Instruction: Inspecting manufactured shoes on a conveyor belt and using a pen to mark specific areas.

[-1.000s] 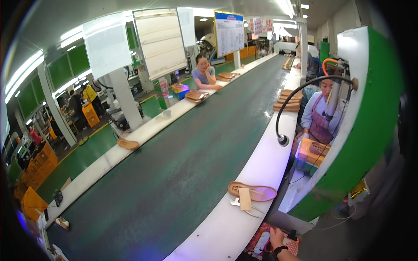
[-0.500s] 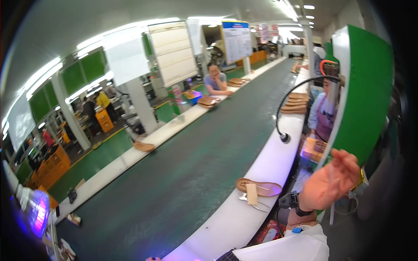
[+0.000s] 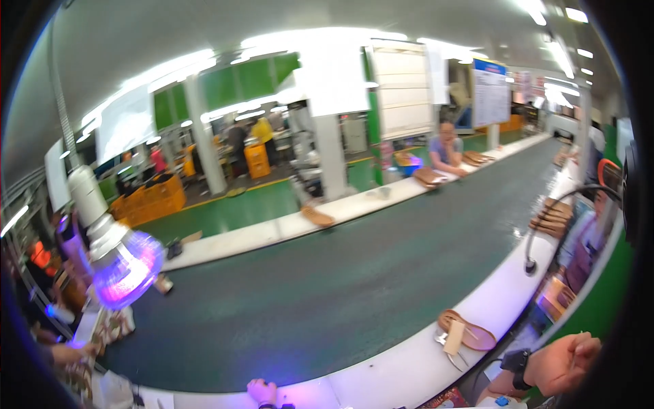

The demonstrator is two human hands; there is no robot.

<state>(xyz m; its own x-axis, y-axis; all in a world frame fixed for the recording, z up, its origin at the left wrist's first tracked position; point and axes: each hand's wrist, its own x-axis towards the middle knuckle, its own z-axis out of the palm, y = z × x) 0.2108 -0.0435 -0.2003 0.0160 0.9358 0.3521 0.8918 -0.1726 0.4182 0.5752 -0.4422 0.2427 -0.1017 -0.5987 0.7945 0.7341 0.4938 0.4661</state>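
Looks like a shoe-making factory floor, judging by the green belt beyond the left hand's fingers, a brown sole on the white table near the right hand's fingers, and, well beyond both, stacked soles, a co-worker and orange crates.

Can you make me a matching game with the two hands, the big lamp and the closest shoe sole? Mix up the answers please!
Things:
1. Left hand
2. Right hand
3. Big lamp
4. Closest shoe sole

Places, colours and states:
A. In the lower right of the picture
B. Brown, and partly covered by a tan card
C. At the bottom edge of the picture, left of the middle
D. Glowing purple

Right pairs: 1-C, 2-A, 3-D, 4-B
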